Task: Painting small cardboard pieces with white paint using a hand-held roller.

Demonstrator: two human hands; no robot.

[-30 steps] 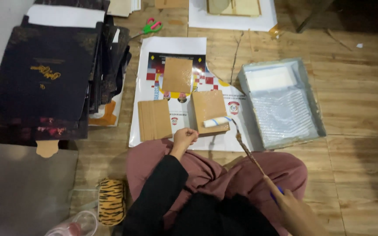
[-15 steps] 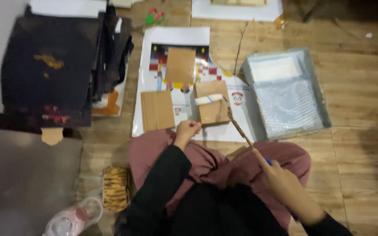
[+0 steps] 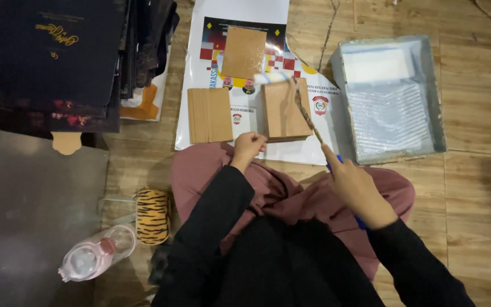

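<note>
Your right hand (image 3: pixel 354 185) grips a roller's (image 3: pixel 268 78) thin handle, fingers closed round it, with the blurred roller head on the far edge of the middle board (image 3: pixel 284 111). Your left hand (image 3: pixel 248 146) is curled, fingertips pinching that board's near left corner. The board lies on a poster (image 3: pixel 245 17) between two other boards, beside a grey tray (image 3: pixel 439 102).

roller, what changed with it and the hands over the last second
The right hand brought the small paint roller from the near edge of the middle brown board up to its far edge; it keeps its grip on the handle. The left hand stays at that board's near edge. The other two boards and grey paint tray lie unchanged.
</note>
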